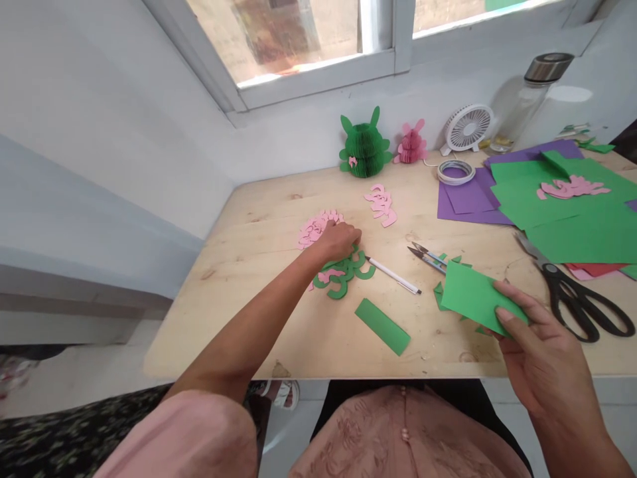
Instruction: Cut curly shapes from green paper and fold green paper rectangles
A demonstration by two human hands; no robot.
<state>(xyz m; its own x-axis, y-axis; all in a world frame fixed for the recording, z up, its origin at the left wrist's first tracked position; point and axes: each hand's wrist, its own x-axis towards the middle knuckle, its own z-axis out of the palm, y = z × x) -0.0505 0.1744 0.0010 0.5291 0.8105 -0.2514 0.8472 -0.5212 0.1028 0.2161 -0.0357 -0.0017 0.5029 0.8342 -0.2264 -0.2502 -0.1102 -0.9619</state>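
Note:
My right hand point(542, 338) pinches a green paper rectangle point(472, 295) between thumb and fingers, above the table's front right part. My left hand point(341, 240) is stretched forward with its fingers curled down at a heap of curved green paper cutouts point(338, 287). Its fingertips are hidden, so what they hold, if anything, does not show. Just beyond that hand lies a pile of pink paper cutouts point(311, 232). A white pen point(393, 274) rests to the right of the green cutouts, and a folded green paper strip point(382, 325) lies nearer the front edge.
Black-handled scissors point(572, 292) and small thread snips point(428, 257) lie on the right. Green sheets point(587, 232), purple sheets point(470, 199) and a tape roll point(456, 172) are behind. Paper figures point(365, 149), a small fan point(468, 128) and a glass bottle point(525, 106) stand by the wall.

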